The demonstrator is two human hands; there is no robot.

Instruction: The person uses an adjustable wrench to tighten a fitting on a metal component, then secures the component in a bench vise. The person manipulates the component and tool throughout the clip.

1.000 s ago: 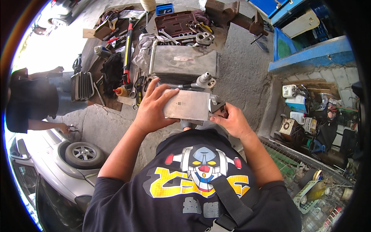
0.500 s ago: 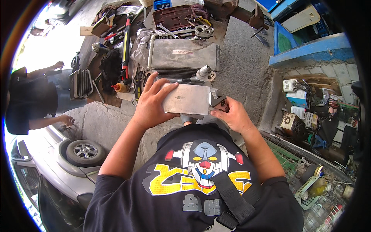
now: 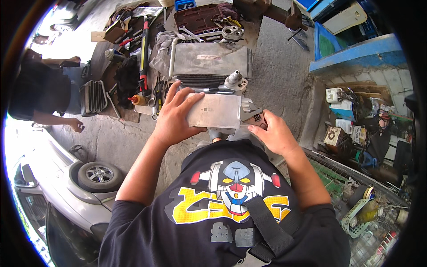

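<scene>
A flat, silver metal-cased unit (image 3: 218,113), like a small cooling core, is held in front of my shirt. My left hand (image 3: 174,118) grips its left end, fingers spread over the top face and thumb at the near edge. At its right end sits a small metal block fitting (image 3: 254,117) with a dark marking. My right hand (image 3: 276,133) pinches that fitting between thumb and fingers; the fingertips behind it are hidden. Just beyond, a larger silver core (image 3: 211,57) with a finned near edge lies on the bench, a stepped metal fitting (image 3: 234,80) beside it.
Wrenches, a red-and-black long tool (image 3: 144,53), an orange-capped bottle (image 3: 135,99) and a brown tool case (image 3: 195,20) crowd the bench. Another person (image 3: 42,89) stands at left, above a silver car (image 3: 58,169). Containers and a green basket (image 3: 356,218) lie at right.
My right hand has shifted slightly right and down, and the block fitting appears turned. The left hand stays almost still on the unit. The other person's arms have moved.
</scene>
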